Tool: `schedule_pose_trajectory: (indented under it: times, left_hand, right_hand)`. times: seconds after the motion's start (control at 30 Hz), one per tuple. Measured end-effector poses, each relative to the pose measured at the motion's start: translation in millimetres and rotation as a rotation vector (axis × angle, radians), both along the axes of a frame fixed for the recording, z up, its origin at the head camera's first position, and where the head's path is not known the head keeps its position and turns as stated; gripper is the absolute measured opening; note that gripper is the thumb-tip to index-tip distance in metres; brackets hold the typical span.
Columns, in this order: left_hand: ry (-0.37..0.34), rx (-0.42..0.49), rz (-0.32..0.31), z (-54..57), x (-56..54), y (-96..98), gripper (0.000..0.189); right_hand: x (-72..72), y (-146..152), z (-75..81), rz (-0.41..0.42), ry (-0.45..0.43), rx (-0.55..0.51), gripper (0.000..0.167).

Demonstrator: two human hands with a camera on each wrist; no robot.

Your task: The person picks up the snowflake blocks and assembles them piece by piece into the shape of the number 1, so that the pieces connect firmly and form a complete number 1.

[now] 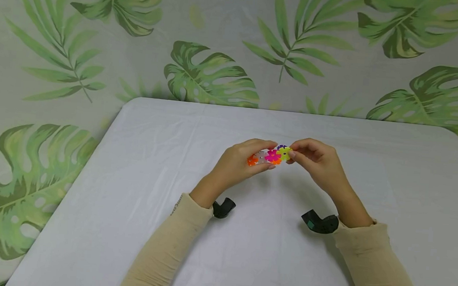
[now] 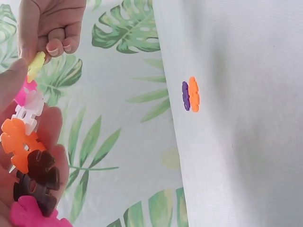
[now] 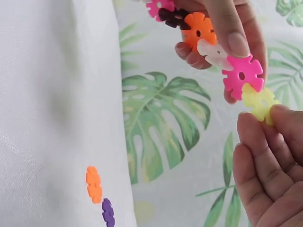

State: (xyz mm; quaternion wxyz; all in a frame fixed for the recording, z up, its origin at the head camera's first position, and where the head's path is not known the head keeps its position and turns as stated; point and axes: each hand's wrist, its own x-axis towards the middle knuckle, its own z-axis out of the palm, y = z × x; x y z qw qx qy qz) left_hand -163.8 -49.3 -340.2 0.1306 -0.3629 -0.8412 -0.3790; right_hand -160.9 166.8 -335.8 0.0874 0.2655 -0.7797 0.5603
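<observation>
Your right hand (image 1: pixel 319 164) pinches the yellow, flower-shaped plastic piece (image 3: pixel 260 102) between thumb and fingers, while your left hand (image 1: pixel 241 158) grips the chain of multicoloured, notched plastic flowers (image 3: pixel 199 32), its thumb on the bright pink plastic flower (image 3: pixel 243 75) beside the yellow one. You have the chain raised above the table's far half, between your two hands; yellow is at its right end, overlapping the pink flower's edge, though how deeply the slots engage you cannot tell. Leftward from pink come translucent white, orange, dark brown and another pink, partly covered by your left hand. Under your hands lie two loose notched plastic flowers, one purple (image 2: pixel 186 96) and one orange (image 2: pixel 194 94), close together, the purple farther away. They rest on the white cloth-covered table (image 1: pixel 96 240). Black angled devices (image 1: pixel 320 223) sit by your beige sleeves (image 1: pixel 380 271), and beyond the far edge hangs white fabric printed with green leaves (image 1: pixel 210 76).
</observation>
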Motion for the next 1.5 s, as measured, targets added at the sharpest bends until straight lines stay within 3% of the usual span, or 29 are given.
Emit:
schedule_pose_trajectory:
  times: [0.43,0.8,1.17,1.5]
  left_hand:
    - [0.049,-0.026,-0.005,0.8,1.7,1.8,0.043]
    - [0.08,-0.003,0.013,-0.3,1.9,2.3,0.04]
    - [0.111,0.032,0.046,-0.7,-2.5,-0.7,0.038]
    - [0.115,0.055,0.058,0.6,-5.1,-6.2,0.039]
  right_hand:
    - [2.3,-6.1,-1.5,0.065,-0.114,-0.08,0.009]
    - [1.7,-11.3,-5.5,0.149,-0.151,-0.152,0.012]
    - [-5.6,-2.2,2.6,0.029,-0.049,-0.073,0.025]
    - [-28.0,8.8,-10.0,-0.077,-0.084,0.029,0.037]
